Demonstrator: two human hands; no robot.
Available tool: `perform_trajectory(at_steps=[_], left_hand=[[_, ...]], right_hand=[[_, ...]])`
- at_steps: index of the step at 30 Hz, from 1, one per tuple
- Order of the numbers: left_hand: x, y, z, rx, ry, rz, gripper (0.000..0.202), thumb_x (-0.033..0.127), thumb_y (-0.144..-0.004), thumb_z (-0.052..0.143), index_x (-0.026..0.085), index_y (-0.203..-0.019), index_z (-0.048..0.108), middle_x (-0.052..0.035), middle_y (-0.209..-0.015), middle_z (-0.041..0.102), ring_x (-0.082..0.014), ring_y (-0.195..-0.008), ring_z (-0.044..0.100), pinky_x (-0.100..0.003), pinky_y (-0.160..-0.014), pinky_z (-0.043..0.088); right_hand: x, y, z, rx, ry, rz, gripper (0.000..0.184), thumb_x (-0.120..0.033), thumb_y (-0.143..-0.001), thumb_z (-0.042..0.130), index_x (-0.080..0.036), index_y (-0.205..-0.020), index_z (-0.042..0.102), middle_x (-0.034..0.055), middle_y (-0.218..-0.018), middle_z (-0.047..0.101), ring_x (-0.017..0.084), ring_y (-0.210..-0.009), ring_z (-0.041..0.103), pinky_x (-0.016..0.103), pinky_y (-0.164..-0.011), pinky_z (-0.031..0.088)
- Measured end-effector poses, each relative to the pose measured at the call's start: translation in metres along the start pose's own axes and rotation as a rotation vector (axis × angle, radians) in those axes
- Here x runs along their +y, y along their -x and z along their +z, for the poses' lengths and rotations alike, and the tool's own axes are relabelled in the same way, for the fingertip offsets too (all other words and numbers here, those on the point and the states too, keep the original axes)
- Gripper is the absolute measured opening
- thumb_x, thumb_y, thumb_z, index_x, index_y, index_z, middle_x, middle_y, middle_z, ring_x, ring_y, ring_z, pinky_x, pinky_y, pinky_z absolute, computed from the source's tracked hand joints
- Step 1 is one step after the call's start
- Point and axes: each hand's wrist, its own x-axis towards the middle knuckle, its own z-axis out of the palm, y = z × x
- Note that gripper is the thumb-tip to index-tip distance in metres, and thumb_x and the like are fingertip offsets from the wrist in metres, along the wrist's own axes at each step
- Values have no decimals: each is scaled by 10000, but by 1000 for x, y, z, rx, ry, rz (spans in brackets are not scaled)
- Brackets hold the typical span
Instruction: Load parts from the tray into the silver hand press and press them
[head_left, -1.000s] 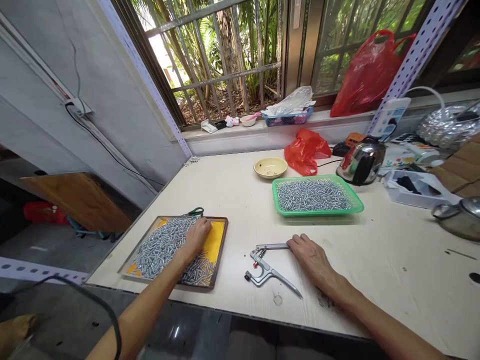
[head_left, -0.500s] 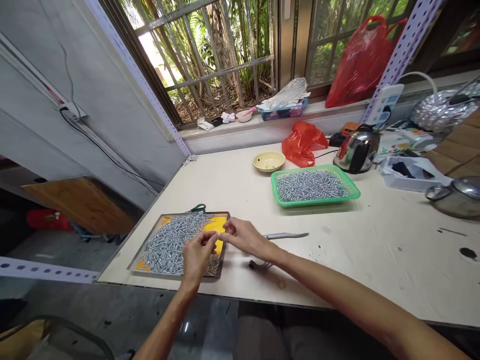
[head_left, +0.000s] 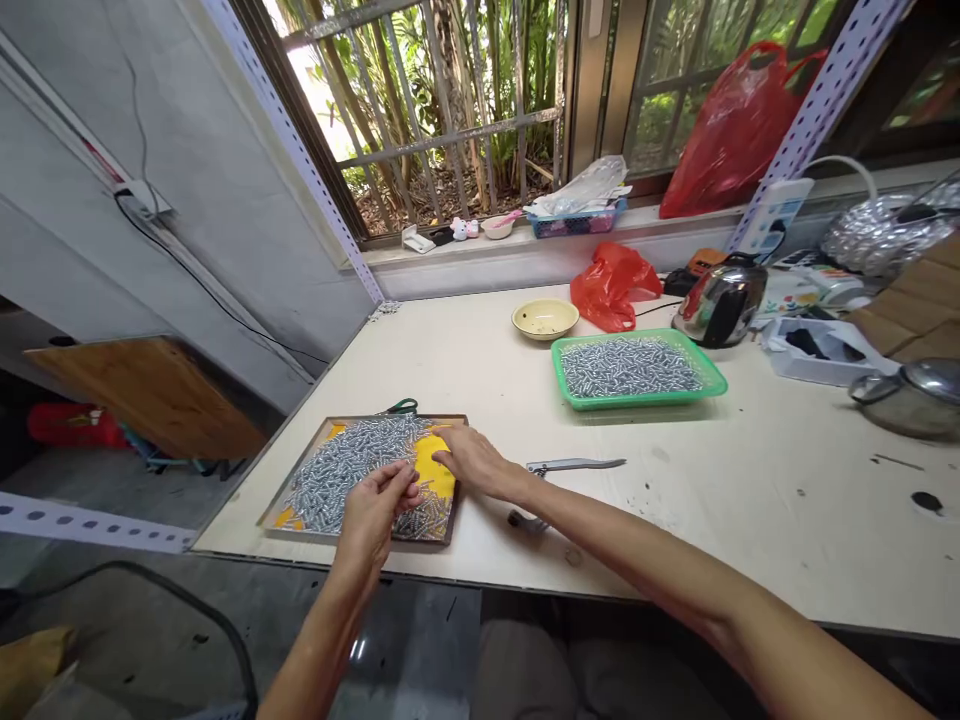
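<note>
A shallow tray [head_left: 298,484] with a yellow lining holds a heap of small shiny metal pieces [head_left: 349,470], too small for me to name surely. Over the tray's front part is my left hand [head_left: 379,508], thumb and fingertips pinched together; what lies between them, if anything, is too small to make out. To its right, my right hand [head_left: 480,462] reaches over the tray's right rim, thumb and fingers apart and holding nothing visible. Near it, a darker cluster of small pieces [head_left: 429,515] lies at the front right corner of the tray.
Right of the tray lies a long-bladed pair of shears [head_left: 577,464], partly behind my right forearm. Green scissor handles [head_left: 405,406] show behind the tray. Farther back stand a green basket [head_left: 643,402] of metal pieces, a cream bowl [head_left: 545,330], a red bag [head_left: 615,285] and a kettle [head_left: 721,300].
My hands were close together at the fingertips and have come apart. The left moved back toward me and left; the right turned its fingers down toward the tray and opened. The view shifted slightly.
</note>
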Motion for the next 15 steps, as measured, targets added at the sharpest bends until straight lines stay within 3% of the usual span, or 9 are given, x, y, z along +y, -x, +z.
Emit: perform_trajectory(at_steps=[3,6,8,12,15], left_hand=[[-4,15,12,-63,-88,4,429,285,-549,799,110,-888,602,-2,-705,632,-73,-518,551,-195,-489,513],[-15,29,34,-193,-214,-15,465,369,-534,781,106,-880,617,-8,-705,627,-82,-500,539,-208,-452,494],[-24,32,50,-286,-303,-20,460,404,-545,758,101,-865,628,-20,-711,627,-86,-497,530,-206,-415,464],[-37,26,77,-395,-447,-35,446,437,-571,721,91,-840,641,-3,-599,570,-90,-481,494,-181,-370,373],[-42,18,89,-390,-537,-75,443,447,-544,710,88,-793,634,19,-512,516,-83,-446,448,-175,-361,314]], right_hand=[[5,24,-30,13,192,-47,285,-216,-936,503,-160,-1208,567,91,-1159,575,151,-1050,548,248,-862,412],[22,72,-60,-57,308,51,244,-280,-984,419,-171,-1049,627,61,-1018,591,142,-953,564,246,-808,404],[37,111,-71,-104,395,169,223,-306,-972,453,-158,-992,619,63,-998,575,153,-921,559,259,-771,394],[60,174,-71,-157,454,252,245,-383,-913,566,-150,-989,557,63,-1051,536,175,-935,538,279,-753,377],[67,189,-65,-200,442,306,189,-336,-933,538,-159,-1000,541,51,-1064,540,169,-925,546,271,-721,359]])
